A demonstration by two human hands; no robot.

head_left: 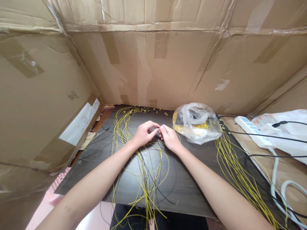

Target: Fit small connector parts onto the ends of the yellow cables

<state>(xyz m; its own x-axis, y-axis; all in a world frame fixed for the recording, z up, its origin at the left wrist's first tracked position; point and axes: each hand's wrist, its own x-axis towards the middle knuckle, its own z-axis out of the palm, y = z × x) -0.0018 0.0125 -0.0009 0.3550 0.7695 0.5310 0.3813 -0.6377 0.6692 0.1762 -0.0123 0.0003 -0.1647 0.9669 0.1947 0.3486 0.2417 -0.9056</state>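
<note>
Above the middle of the dark tabletop, my left hand (144,132) and my right hand (169,136) meet fingertip to fingertip. Both are closed in a pinch. Something tiny sits between the left thumb and forefinger, too small to make out. A thin yellow wire curves out beside my right hand and seems to run into its fingers. Below the hands, a loose bundle of yellow wires (146,188), with a few black ones among it, hangs over the table's front edge. More yellow wires (117,123) loop at the left, their dark-tipped ends lying at the back.
Small yellow pieces (157,111) are scattered along the back edge. A clear plastic bag (196,134) with yellow and dark contents stands right of my hands. Another yellow wire bundle (236,166) and a white power strip (253,131) lie farther right. Cardboard walls (144,73) enclose the table.
</note>
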